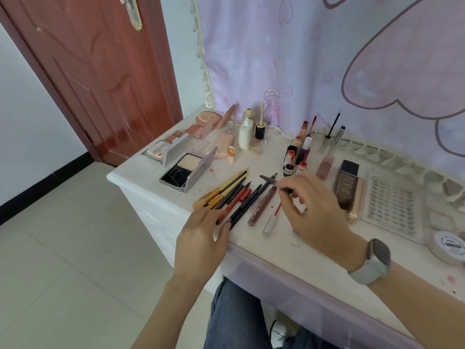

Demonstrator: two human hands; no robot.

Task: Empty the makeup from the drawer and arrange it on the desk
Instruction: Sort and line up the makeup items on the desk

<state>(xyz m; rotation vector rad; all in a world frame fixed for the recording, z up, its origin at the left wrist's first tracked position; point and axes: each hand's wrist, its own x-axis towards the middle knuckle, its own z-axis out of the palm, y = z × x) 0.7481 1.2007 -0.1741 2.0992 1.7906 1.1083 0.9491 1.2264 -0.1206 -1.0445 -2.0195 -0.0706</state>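
Observation:
Makeup covers the white desk (314,250). A row of pencils and brushes (226,195) lies slanted near the front left corner. My left hand (201,238) rests at the near ends of the dark pencils, its fingertips touching them. My right hand (314,210) pinches a thin dark wand (270,179) above the desk, beside a brown lip-gloss tube (261,206) and a red applicator with a silver cap (273,217). The drawer front (289,283) below the desk edge looks closed.
Open compacts and palettes (186,170) sit at the back left, bottles (247,133) and small lip tubes (295,157) at the back middle. A dark foundation bottle (347,185), a lash tray (392,207) and a white jar (449,246) lie right. A red door (95,71) stands left.

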